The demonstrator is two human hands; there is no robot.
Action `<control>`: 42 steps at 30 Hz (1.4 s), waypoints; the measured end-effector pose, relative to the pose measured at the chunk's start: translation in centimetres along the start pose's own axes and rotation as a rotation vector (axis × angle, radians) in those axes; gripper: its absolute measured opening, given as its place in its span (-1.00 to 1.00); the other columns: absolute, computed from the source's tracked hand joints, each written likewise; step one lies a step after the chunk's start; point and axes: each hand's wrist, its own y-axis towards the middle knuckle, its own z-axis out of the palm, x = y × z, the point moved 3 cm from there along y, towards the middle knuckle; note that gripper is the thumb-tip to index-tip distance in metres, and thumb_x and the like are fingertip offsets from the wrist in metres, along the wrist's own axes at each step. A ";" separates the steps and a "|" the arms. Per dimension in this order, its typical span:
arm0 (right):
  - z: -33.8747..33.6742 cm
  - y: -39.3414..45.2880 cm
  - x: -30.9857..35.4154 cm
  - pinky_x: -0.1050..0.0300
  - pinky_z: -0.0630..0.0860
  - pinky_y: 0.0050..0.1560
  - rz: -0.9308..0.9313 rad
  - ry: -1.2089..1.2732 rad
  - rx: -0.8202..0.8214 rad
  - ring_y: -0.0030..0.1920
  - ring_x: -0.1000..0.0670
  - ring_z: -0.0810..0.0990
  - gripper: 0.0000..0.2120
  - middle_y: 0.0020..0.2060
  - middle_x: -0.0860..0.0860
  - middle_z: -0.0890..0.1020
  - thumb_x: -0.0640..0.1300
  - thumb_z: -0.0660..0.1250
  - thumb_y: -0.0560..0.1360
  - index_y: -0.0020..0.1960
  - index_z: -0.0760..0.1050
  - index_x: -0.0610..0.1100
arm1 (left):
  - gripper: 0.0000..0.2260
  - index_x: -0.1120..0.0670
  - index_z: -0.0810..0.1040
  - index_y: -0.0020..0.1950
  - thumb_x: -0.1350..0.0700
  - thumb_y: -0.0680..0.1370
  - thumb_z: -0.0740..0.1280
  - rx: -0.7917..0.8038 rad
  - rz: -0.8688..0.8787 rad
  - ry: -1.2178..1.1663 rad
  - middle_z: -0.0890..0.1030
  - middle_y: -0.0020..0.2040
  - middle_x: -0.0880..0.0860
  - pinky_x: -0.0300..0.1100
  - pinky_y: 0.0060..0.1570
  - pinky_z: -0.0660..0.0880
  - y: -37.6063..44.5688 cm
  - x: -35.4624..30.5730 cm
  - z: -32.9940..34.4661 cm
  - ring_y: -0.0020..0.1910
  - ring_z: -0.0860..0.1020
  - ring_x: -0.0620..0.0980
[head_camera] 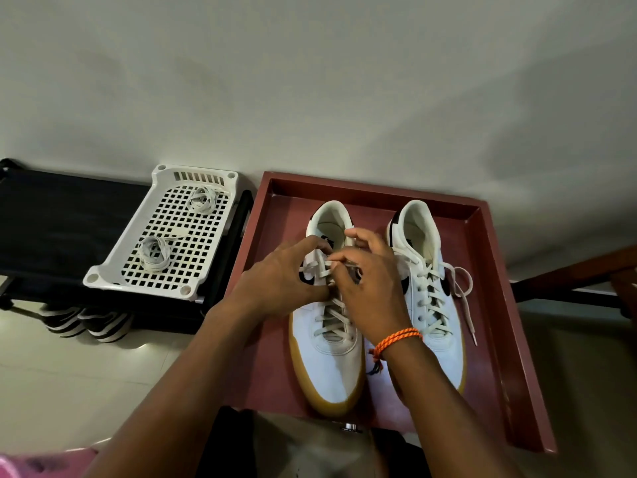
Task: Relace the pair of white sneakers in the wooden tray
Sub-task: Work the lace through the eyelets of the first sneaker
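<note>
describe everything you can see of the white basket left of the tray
The white plastic basket is a shallow rectangular tray with a grid of square holes in its floor, a row of slots in its far wall and round sockets at its corners. It sits level on a black rack, beside the wooden tray and apart from it. Two coiled white laces lie in it, one near, one far. Neither hand touches it.

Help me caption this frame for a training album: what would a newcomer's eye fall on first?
First, the two white gum-soled sneakers side by side in the reddish-brown wooden tray, with the left hand and right hand working the lace at the top of the left-side shoe. Next, the white perforated plastic basket to the tray's left, holding two coiled white laces.
</note>
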 end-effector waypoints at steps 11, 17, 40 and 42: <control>-2.3 0.5 0.6 0.14 0.50 0.18 0.080 0.076 -0.200 0.27 0.21 0.49 -0.78 0.37 0.08 0.47 -0.16 0.25 0.54 0.01 0.67 -0.02 | -0.46 -0.41 0.42 0.33 -0.22 0.43 0.57 -0.001 -0.023 0.049 0.55 0.24 -0.14 0.13 0.24 0.56 0.0 0.3 -0.1 0.16 0.57 -0.07; 0.5 -0.7 1.4 -0.10 0.38 0.33 -0.131 -0.334 0.001 0.50 -0.05 0.32 -0.84 0.55 0.05 0.36 -0.12 0.31 0.62 0.10 0.66 0.04 | -0.45 -0.36 0.46 0.32 -0.23 0.35 0.50 -0.004 0.013 -0.005 0.59 0.20 -0.19 0.14 0.19 0.59 -0.2 -0.1 -0.1 0.15 0.60 -0.09; -1.0 0.5 1.6 -0.09 0.65 0.01 0.418 1.075 -0.120 -0.14 -0.13 0.69 -0.72 -0.20 -0.18 0.66 -0.30 0.15 0.66 -0.20 0.46 -0.17 | -0.51 -0.30 0.44 0.20 -0.22 0.37 0.57 0.046 -0.035 -0.032 0.65 0.12 -0.12 0.19 0.14 0.62 0.2 0.5 -0.4 0.05 0.66 -0.02; -1.2 0.8 1.0 -0.02 0.58 0.01 0.448 1.170 -0.158 -0.30 -0.01 0.51 -0.74 -0.31 -0.07 0.51 -0.27 0.16 0.68 -0.18 0.44 -0.15 | -0.55 -0.27 0.44 0.18 -0.14 0.41 0.60 0.031 -0.039 -0.059 0.67 0.10 -0.12 0.19 0.13 0.63 0.2 0.7 -0.5 0.03 0.67 -0.01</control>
